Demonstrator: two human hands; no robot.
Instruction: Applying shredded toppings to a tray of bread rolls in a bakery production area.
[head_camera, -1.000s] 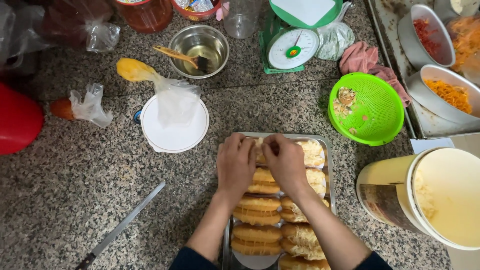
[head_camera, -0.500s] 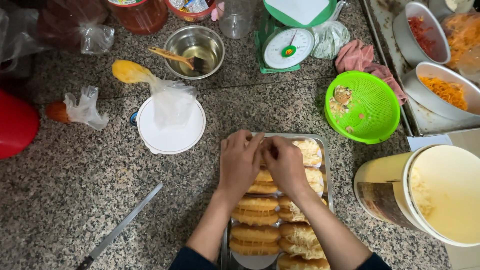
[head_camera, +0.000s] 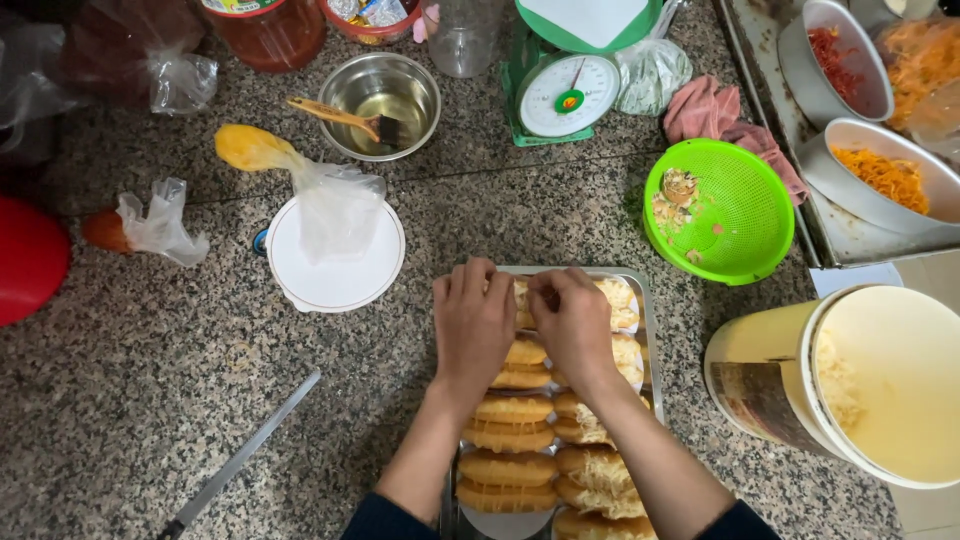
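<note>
On speckled granite counter (head_camera: 150, 400), both hands (head_camera: 520, 325) over tray (head_camera: 652, 330) of filled buns (head_camera: 512, 437).

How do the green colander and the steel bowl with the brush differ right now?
The green colander is perforated plastic and sits right of the tray; the steel bowl is solid metal and sits far from it, beside the scale. The colander holds a few pale scraps; the bowl holds a wooden-handled brush. Both are round and stand on the granite counter.

Both hands (head_camera: 520, 325) on trayed buns (head_camera: 510, 420)
</note>
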